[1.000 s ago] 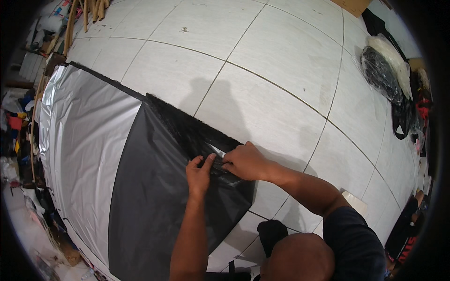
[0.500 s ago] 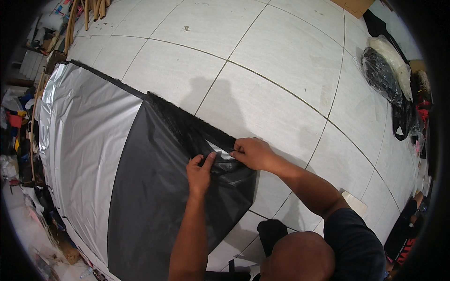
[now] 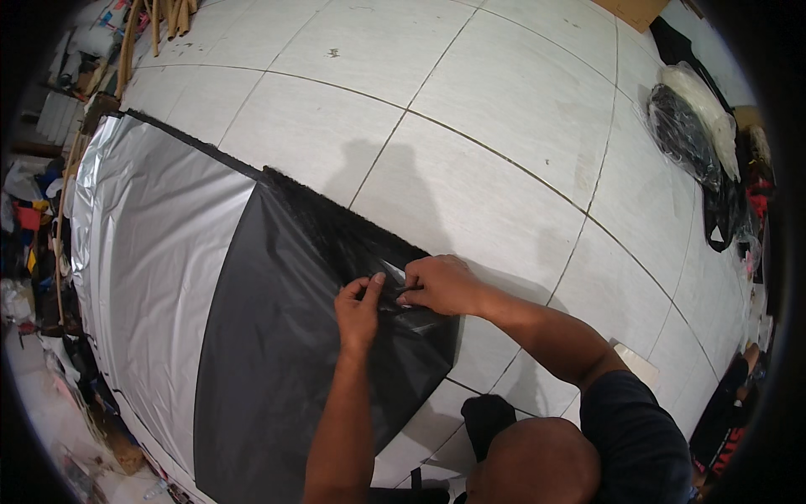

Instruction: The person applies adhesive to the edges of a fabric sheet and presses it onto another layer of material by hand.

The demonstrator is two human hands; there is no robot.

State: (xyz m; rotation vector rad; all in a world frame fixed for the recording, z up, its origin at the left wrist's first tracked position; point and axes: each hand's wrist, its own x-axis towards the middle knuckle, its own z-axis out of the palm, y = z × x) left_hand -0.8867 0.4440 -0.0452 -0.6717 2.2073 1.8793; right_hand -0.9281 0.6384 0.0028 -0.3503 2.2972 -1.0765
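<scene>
The right hand [image 3: 441, 284] is bending over the right-hand part of the dark sheet [image 3: 277, 361], its thumb and fingertips pressing together and pinching a bit of the dark material. The left hand [image 3: 358, 312] is resting just to its left and a little lower, thumb and forefinger drawing close to each other over the same sheet; whether they are gripping a fold, I cannot tell. Between the two sets of fingertips a small pale patch [image 3: 392, 269] is showing through the dark folds.

The relation that is mattering most is with the fuzzy black strip [image 3: 348, 217] along the sheet's far edge. It is running as a long slant from the upper left down toward the right hand, which is lying at its lower right end and so is sitting nearer to it; the left hand is staying on the near side, apart from the strip.

Farther left, the silver sheet [image 3: 159, 244] is meeting the dark one along a curved line. Both are lying on the tiled floor [image 3: 504, 109], and a plastic-wrapped bundle [image 3: 678, 122] is lying well apart at the upper right.
</scene>
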